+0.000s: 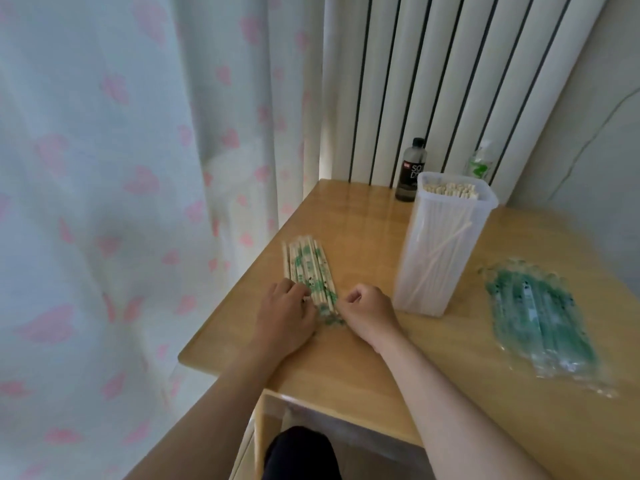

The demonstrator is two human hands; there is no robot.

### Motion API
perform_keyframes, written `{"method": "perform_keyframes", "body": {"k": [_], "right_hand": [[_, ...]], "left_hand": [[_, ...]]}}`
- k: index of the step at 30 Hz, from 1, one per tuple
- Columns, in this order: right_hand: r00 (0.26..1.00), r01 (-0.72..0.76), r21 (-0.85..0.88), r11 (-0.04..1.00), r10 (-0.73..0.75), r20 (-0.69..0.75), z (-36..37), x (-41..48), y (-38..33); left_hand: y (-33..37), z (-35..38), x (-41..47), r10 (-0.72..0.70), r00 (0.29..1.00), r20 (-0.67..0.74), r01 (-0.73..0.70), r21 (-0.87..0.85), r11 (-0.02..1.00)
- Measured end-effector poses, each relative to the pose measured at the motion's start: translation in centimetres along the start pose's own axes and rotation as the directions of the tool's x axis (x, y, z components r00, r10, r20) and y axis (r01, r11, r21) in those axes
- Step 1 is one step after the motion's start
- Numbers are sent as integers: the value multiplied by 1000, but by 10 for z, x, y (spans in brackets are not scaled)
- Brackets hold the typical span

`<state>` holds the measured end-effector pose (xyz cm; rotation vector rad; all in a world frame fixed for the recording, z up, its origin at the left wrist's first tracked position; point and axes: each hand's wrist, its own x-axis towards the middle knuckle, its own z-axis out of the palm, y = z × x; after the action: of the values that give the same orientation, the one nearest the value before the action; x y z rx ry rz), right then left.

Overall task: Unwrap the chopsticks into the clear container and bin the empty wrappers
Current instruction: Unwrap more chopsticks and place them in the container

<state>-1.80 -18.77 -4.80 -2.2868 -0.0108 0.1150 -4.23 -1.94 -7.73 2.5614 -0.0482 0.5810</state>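
A pile of wrapped chopsticks [308, 268] is laid along the left edge of the table [363, 223], with the sticks running from the near side towards the far side. Green print is seen on the wrappers.

The left hand [287, 313] is placed on the near end of this pile, and its fingers are curled onto the sticks there. The right hand [367, 313] is held just beside the same end, on its right, with the fingers curled in towards the palm. Whether a wrapper end is pinched by the right hand cannot be told. The two hands are kept close together but not touching.

The clear container [440, 258] is stood upright near the far edge, to the right of the pile and well apart from it. It is filled with bare chopsticks [450, 191], whose ends are seen at its open top.

A heap of empty wrappers [540, 320] is spread towards the right edge, near the container.

A dark bottle [412, 174] is stood at the far edge, just behind the container on its left. A second bottle [479, 166] with a green label is partly hidden behind the container.
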Motion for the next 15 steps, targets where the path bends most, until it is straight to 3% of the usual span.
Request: {"method": "perform_keyframes", "body": {"k": [15], "right_hand": [[996, -56, -9, 998, 56, 65, 4, 13, 0]], "left_hand": [[-4, 8, -4, 9, 1000, -27, -11, -52, 999]]}}
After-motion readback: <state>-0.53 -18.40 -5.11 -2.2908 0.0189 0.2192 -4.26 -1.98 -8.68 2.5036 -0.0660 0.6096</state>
